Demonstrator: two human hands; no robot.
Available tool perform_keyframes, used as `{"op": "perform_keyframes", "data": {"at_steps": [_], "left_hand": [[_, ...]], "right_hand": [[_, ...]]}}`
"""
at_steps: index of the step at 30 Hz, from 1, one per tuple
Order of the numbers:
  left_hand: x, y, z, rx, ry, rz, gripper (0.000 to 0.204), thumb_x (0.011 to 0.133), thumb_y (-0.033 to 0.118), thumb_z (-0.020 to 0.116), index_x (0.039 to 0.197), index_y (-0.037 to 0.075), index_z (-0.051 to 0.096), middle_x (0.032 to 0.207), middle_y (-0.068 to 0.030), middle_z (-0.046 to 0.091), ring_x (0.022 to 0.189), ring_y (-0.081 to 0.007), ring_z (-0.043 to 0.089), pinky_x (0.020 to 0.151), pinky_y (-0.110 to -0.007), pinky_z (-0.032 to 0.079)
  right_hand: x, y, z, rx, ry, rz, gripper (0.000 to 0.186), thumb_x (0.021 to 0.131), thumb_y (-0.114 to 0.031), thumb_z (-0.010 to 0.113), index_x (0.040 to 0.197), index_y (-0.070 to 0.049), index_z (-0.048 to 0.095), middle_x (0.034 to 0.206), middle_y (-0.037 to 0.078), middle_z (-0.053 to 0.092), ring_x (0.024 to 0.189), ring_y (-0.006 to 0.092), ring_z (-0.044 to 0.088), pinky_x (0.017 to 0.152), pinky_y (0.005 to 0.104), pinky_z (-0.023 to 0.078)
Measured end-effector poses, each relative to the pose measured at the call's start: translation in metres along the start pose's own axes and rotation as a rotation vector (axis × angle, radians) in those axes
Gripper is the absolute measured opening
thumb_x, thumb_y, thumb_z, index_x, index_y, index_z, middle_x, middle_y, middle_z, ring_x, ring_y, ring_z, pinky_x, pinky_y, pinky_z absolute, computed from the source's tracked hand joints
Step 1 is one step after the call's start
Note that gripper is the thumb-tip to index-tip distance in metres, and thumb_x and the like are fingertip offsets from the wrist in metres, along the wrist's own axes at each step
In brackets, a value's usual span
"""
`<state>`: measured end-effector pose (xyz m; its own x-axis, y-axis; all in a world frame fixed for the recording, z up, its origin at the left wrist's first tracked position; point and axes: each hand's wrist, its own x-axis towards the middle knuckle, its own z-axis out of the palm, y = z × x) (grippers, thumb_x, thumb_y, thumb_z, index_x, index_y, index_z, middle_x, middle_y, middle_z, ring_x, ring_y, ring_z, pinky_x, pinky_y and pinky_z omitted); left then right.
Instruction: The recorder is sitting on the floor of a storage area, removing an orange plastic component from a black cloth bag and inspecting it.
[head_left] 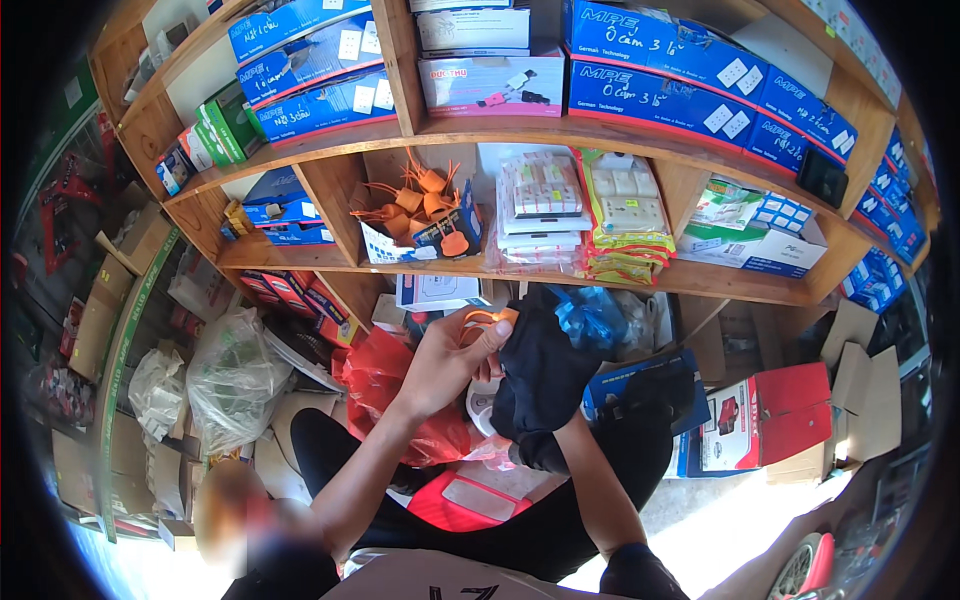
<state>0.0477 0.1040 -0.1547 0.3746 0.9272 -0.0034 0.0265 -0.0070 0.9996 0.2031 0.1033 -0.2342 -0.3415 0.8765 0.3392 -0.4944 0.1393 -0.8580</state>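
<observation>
My left hand (440,365) is closed in a pinch on a small orange lamp socket (505,317) with a looped orange cord. It is held up in front of the shelf. A black cloth (540,365) covers my right hand and hangs over it down to the wrist; the fingers inside are hidden. The cloth touches or nearly touches the socket. Just above, on the middle shelf, an open box (385,247) holds several similar orange sockets (408,200) with cords. Below my hands is a crumpled red plastic bag (385,385).
Wooden shelves (500,262) carry blue boxes (660,100) and plastic-wrapped white socket panels (540,200). A clear bag (235,370) stands at left. A red and white carton (765,418) sits at right. Between my legs is a red stool (470,498). A blurred shape (235,510) is at lower left.
</observation>
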Motion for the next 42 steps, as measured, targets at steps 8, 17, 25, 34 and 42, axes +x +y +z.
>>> {"op": "perform_keyframes", "data": {"at_steps": [8, 17, 25, 34, 42], "left_hand": [[-0.004, -0.004, -0.014, -0.192, 0.023, -0.183, 0.042, 0.099, 0.045, 0.065, 0.1, 0.003, 0.067, 0.072, -0.0012, 0.064, 0.059, -0.0088, 0.059, 0.057, -0.024, 0.046], [-0.016, -0.013, -0.02, -0.105, 0.026, -0.079, 0.044, 0.096, 0.043, 0.071, 0.108, 0.0, 0.072, 0.079, -0.0034, 0.068, 0.066, -0.0089, 0.062, 0.058, -0.022, 0.045], [-0.019, -0.011, -0.022, 0.016, 0.019, 0.044, 0.048, 0.1, 0.042, 0.066, 0.113, -0.003, 0.073, 0.086, -0.005, 0.073, 0.069, -0.0098, 0.067, 0.059, -0.022, 0.048], [-0.015, 0.008, -0.055, 0.126, -0.145, -0.03, 0.044, 0.104, 0.036, 0.06, 0.084, -0.001, 0.072, 0.068, -0.0045, 0.064, 0.066, -0.0106, 0.063, 0.064, -0.025, 0.049], [-0.036, -0.031, -0.03, -0.674, -0.022, 0.122, 0.074, 0.088, 0.04, 0.079, 0.144, 0.003, 0.048, 0.101, -0.0054, 0.063, 0.095, -0.0182, 0.062, 0.082, -0.034, 0.05]], "right_hand": [[-0.006, 0.006, 0.002, -0.75, -0.011, -0.272, 0.009, 0.098, -0.011, 0.056, 0.098, -0.002, 0.055, 0.085, 0.007, 0.061, 0.078, 0.021, 0.063, 0.075, 0.0338, 0.053], [-0.011, 0.001, 0.013, -0.512, -0.054, -0.111, 0.016, 0.087, -0.011, 0.065, 0.101, -0.003, 0.063, 0.091, 0.009, 0.066, 0.085, 0.022, 0.065, 0.075, 0.0334, 0.05], [0.003, -0.016, 0.022, -0.958, -0.123, -0.182, 0.019, 0.08, -0.014, 0.07, 0.093, -0.004, 0.061, 0.078, 0.006, 0.061, 0.071, 0.0198, 0.062, 0.069, 0.033, 0.049], [-0.008, 0.013, 0.008, -0.782, -0.055, -0.361, 0.021, 0.082, -0.013, 0.069, 0.097, -0.002, 0.058, 0.086, 0.009, 0.061, 0.076, 0.0216, 0.061, 0.071, 0.0329, 0.047], [-0.01, 0.027, 0.024, -0.7, 0.138, -0.383, 0.015, 0.093, -0.013, 0.063, 0.105, -0.005, 0.058, 0.092, 0.003, 0.059, 0.081, 0.0172, 0.059, 0.073, 0.0305, 0.048]]}}
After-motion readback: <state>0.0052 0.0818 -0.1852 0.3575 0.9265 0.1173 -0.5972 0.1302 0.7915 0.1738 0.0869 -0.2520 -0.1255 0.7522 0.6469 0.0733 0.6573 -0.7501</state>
